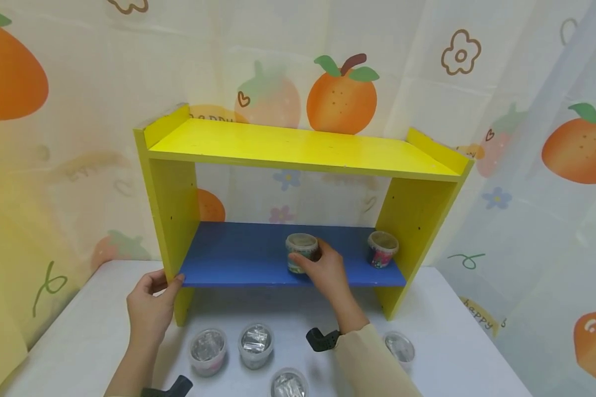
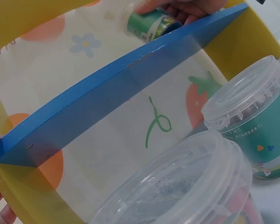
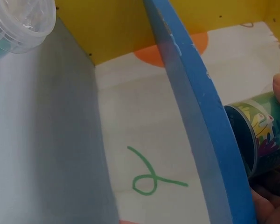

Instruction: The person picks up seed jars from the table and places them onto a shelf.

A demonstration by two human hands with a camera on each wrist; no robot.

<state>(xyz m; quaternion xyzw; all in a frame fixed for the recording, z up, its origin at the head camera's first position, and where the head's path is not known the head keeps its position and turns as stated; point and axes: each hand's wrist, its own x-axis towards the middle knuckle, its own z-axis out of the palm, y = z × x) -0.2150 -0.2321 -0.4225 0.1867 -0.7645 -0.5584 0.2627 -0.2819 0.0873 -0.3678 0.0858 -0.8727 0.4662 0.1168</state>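
My right hand (image 1: 326, 271) grips a green plastic tub (image 1: 302, 255) with a clear lid over the blue shelf board (image 1: 243, 253). The tub's dark base shows in the right wrist view; whether it touches the board I cannot tell. A pink tub (image 1: 382, 249) stands farther right on that board. At the left end, my left hand (image 1: 151, 309) holds the edge of the yellow side panel (image 1: 166, 220), thumb by the board's front corner and fingers round the outer side. The shelf unit stands on a white table (image 1: 104, 309).
In front of the unit stand several lidded tubs, among them a pink one (image 1: 208, 353), one beside it (image 1: 255, 345), one at the lower edge (image 1: 288, 384) and one right of my forearm (image 1: 399, 348). The yellow top board (image 1: 298, 144) overhangs the blue one. A fruit-patterned curtain (image 1: 427, 99) hangs behind.
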